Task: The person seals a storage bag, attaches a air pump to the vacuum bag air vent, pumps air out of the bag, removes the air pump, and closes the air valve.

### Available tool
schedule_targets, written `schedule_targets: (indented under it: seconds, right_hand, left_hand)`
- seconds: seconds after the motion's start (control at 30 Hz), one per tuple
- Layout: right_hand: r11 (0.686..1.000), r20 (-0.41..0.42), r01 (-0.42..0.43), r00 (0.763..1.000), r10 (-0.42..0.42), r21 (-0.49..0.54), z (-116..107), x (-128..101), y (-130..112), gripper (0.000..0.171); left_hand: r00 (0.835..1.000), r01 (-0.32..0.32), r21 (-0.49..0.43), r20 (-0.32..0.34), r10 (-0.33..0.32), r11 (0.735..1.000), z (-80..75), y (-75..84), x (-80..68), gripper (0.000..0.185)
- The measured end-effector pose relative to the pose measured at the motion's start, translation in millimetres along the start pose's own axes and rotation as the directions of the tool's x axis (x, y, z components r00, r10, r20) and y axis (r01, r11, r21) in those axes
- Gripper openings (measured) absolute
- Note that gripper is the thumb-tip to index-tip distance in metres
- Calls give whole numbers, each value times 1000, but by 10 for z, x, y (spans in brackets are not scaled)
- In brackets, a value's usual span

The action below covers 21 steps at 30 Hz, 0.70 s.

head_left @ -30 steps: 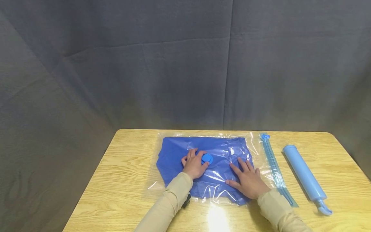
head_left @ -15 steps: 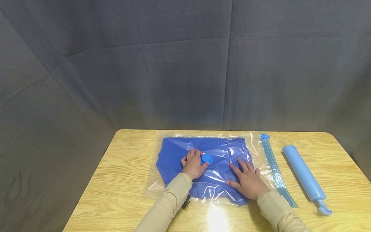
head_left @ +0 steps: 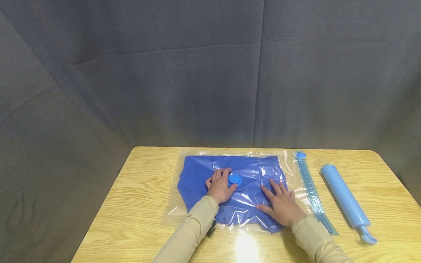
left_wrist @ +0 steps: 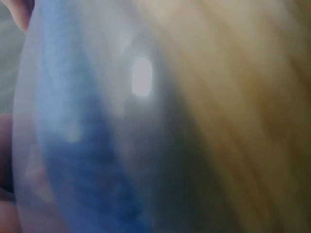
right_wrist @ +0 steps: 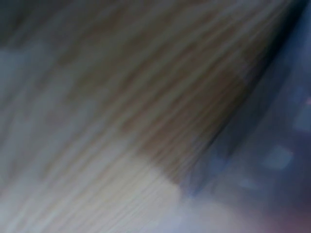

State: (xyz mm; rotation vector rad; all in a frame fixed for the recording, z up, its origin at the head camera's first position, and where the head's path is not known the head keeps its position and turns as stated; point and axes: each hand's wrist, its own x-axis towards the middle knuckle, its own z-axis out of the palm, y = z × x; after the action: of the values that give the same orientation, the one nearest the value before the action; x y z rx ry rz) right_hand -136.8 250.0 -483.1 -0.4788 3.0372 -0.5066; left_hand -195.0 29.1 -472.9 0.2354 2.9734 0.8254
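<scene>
Two hands: both down on a clear plastic bag point(head_left: 289, 164) lying flat on the wooden table point(head_left: 138, 204), a folded blue cloth point(head_left: 197, 175) sealed inside.
Left hand point(head_left: 219, 185): on the bag over the cloth, fingers loosely bent, fingertips and thumb around the round blue valve point(head_left: 235, 179), touching its left rim; grip on it hard to confirm.
Right hand point(head_left: 283, 204): flat on the bag at the cloth's near right corner, fingers straight and spread wide, pressing down, holding nothing.
Change from half a second ago: almost none; left fingertips shifted a trace nearer the valve's far edge; right hand, bag and cloth exactly as before.
Change from a second ago: same placing of both hands, no shift of the bag.
Zip strip point(head_left: 310, 190): along the bag's right edge, with a small blue slider point(head_left: 300, 155) at its far end.
Pump point(head_left: 345, 199): pale blue tube lying on the table just right of the bag, apart from it, nozzle toward the near edge.
Hidden or cut off: forearms in beige sleeves point(head_left: 194, 230) leaving the bottom edge; palms out of sight; part of the cloth covered by the hands.
Wrist views: badly blurred; only blue cloth under plastic point(left_wrist: 87, 160) and wood grain point(right_wrist: 121, 97) recognisable, no fingers clear.
</scene>
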Motion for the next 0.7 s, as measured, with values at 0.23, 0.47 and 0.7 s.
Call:
schedule_targets:
  seconds: [0.23,0.47,0.7]
  right_hand:
    - [1000,-11,4,1000,-4,-3,-8,5,-6,71]
    - [1000,-33,15,999,-16,-16,15,10,7,70]
    - [1000,-11,5,1000,-5,-7,27,12,12,72]
  left_hand:
    - [999,-12,38,36,11,999,-14,-2,1,42]
    - [1000,2,3,15,-2,1000,6,-15,11,37]
    - [999,-29,13,-26,29,1000,38,-39,-9,34]
